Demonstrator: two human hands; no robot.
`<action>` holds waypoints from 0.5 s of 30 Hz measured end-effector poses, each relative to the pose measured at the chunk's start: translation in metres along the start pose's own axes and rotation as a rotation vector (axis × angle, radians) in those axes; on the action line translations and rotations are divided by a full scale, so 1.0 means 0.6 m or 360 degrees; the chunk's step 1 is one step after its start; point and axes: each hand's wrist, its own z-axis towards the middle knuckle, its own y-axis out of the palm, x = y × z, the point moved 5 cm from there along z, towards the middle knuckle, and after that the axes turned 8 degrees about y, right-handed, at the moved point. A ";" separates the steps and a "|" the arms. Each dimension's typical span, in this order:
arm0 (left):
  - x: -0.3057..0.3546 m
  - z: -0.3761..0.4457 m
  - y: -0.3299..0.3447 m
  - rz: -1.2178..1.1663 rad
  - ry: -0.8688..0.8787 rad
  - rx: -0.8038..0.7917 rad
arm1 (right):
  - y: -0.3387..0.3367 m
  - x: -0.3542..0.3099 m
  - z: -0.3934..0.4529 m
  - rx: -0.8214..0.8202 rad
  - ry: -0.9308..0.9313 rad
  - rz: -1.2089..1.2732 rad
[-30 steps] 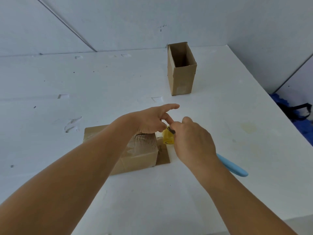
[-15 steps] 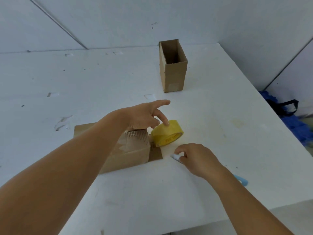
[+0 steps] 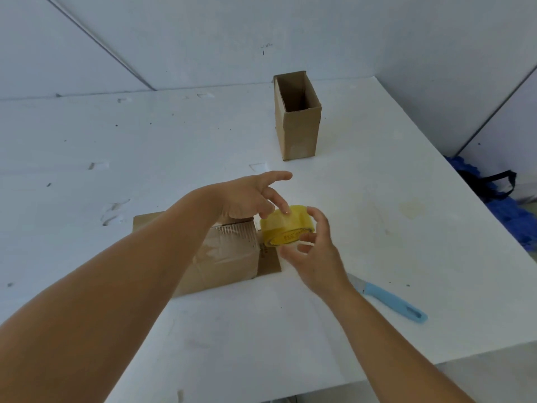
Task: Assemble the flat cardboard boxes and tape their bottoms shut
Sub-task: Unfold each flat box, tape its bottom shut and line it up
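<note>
A cardboard box (image 3: 225, 258) lies on its side on the white table (image 3: 377, 228), with clear tape over its near end. My left hand (image 3: 247, 199) rests on that end with the fingers spread, and one fingertip touches the top of the yellow tape roll (image 3: 283, 228). The roll sits just right of the box, above an open flap. My right hand (image 3: 316, 257) curls around the roll from the right, thumb above and fingers below. A second box (image 3: 299, 135) stands upright and open-topped at the back.
A knife with a light blue handle (image 3: 392, 303) lies on the table to the right of my right wrist. The table's right edge runs diagonally, with a blue and black bag (image 3: 505, 205) on the floor beyond it. White walls close the back.
My right hand left the knife on the table and moved up to the tape roll, closing around it. My left hand has stayed on the box end.
</note>
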 end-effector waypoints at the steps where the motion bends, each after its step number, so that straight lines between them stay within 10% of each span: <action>1: 0.000 0.000 0.000 -0.0003 -0.0007 0.0004 | 0.012 -0.002 0.003 0.0025 -0.0005 0.0095; 6: 0.004 -0.003 0.001 -0.0017 -0.0003 0.0010 | 0.033 -0.013 0.022 0.0277 -0.0036 0.0519; 15: -0.002 -0.001 -0.003 0.0014 0.0012 -0.0012 | -0.010 -0.023 0.036 0.0440 -0.0365 0.0045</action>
